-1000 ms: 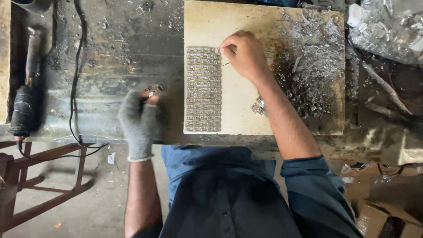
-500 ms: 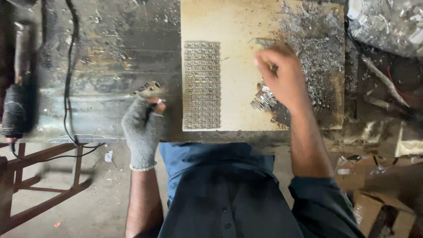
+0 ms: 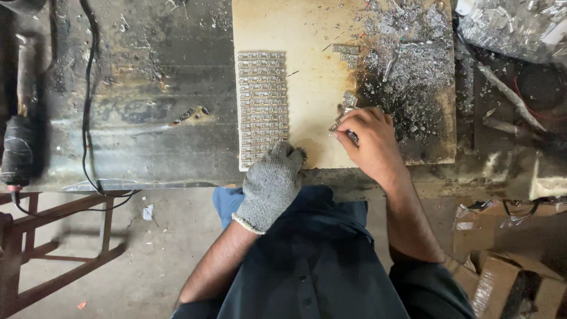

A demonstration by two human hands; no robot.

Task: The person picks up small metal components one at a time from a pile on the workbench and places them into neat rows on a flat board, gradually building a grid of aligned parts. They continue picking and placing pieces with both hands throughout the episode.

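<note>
Hands are working at the near edge of a pale board (image 3: 307, 35) lying on a dark, stained workbench (image 3: 147, 106). The left hand (image 3: 270, 184), wearing a grey knit glove, is curled loosely with its fingertips touching the board's near edge, just below a block of small metal pieces (image 3: 263, 106) laid in tidy rows. The bare right hand (image 3: 369, 142) is pinching a few small metal pieces (image 3: 348, 133) between thumb and fingers, resting on the board beside a spread of grey metal scrap (image 3: 413, 65). A black cable (image 3: 88, 88) is running down the bench at left.
</note>
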